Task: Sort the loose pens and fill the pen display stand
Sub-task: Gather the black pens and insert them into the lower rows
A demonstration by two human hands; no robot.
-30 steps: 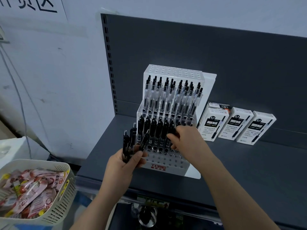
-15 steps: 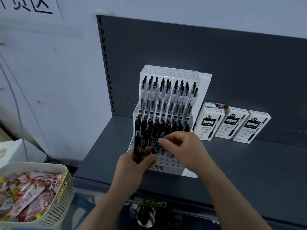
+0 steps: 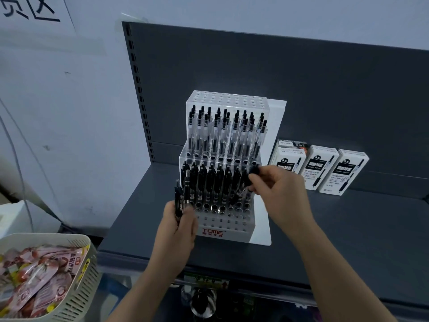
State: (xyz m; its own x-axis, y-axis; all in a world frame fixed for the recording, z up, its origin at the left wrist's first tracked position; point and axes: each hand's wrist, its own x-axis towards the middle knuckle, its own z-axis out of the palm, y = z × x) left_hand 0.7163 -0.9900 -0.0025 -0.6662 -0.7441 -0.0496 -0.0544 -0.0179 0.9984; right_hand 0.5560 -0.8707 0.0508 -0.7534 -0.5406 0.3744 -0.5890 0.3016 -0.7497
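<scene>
A white stepped pen display stand (image 3: 222, 228) marked TOME stands on the dark grey shelf (image 3: 348, 240). Its back tier holds several clear pens (image 3: 226, 133); its middle tier holds several black pens (image 3: 211, 182). Empty holes show in the front rows. My left hand (image 3: 177, 231) grips a small bunch of black pens (image 3: 181, 201) upright at the stand's front left corner. My right hand (image 3: 276, 187) pinches one black pen (image 3: 246, 184) at its top, over the right end of the black row, its tip slanting down toward the holes.
Three white pen boxes (image 3: 320, 168) lean against the shelf's back panel to the right of the stand, with a fourth behind them. A cream slotted basket (image 3: 76, 287) full of pink snack packets sits at the lower left. The shelf's front edge runs below my wrists.
My right hand took one pen from the bunch and carried it up and right to the end of the black row. The bunch in my left hand is smaller.
</scene>
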